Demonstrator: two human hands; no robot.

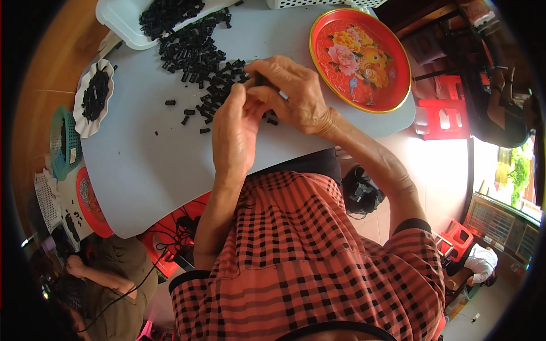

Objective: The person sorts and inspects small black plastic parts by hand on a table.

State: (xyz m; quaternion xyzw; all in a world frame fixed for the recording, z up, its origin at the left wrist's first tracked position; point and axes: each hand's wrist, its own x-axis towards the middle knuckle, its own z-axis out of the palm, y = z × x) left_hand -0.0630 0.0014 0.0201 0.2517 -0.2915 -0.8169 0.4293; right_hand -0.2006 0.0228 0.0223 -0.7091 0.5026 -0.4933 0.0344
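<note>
My left hand (234, 133) and my right hand (298, 94) meet over the grey table, just at the near right end of a heap of small black plastic parts (199, 57). The fingers of both hands are bent and pressed together. Between my right fingers a small black part (260, 80) shows in part; the fingers cover most of it. What my left fingertips grip is hidden behind the hand. A few loose black parts lie apart from the heap, left of my left hand, and others show just below my right hand.
A white tray (122, 28) with black parts stands at the far left, near a scalloped white dish (80, 119) of thin black pieces. A red flowered round tray (318, 59) lies right on the grey table (148, 165). Green basket (71, 139) sits left; a person's arm (108, 277) shows lower left.
</note>
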